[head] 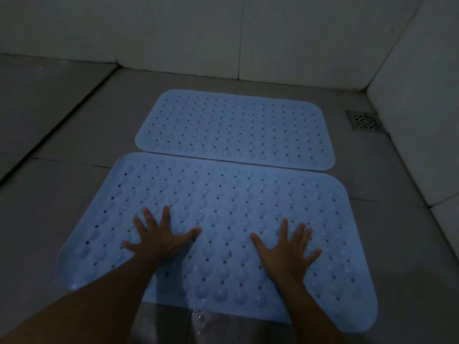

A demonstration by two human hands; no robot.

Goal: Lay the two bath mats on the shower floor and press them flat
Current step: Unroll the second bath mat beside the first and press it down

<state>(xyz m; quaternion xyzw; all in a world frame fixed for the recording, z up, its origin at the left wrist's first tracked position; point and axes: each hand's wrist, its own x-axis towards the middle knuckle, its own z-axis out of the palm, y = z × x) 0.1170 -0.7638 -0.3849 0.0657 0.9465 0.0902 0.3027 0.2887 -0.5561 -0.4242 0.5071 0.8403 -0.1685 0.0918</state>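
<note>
Two light blue rubber bath mats with rows of holes and suction bumps lie flat on the grey tiled shower floor. The far mat (pixel 236 127) sits close to the back wall. The near mat (pixel 223 194) lies just in front of it, their long edges almost touching. My left hand (pixel 159 239) presses palm down on the near mat's left half, fingers spread straight. My right hand (pixel 285 249) presses palm down on its right half, fingers spread too. Neither hand holds anything.
A square metal floor drain (pixel 365 120) sits at the right, by the side wall. White tiled walls (pixel 298 40) close the back and right. A dark groove in the floor (pixel 62 120) runs diagonally at the left. Water glistens on the floor (pixel 198 319) at the near mat's front edge.
</note>
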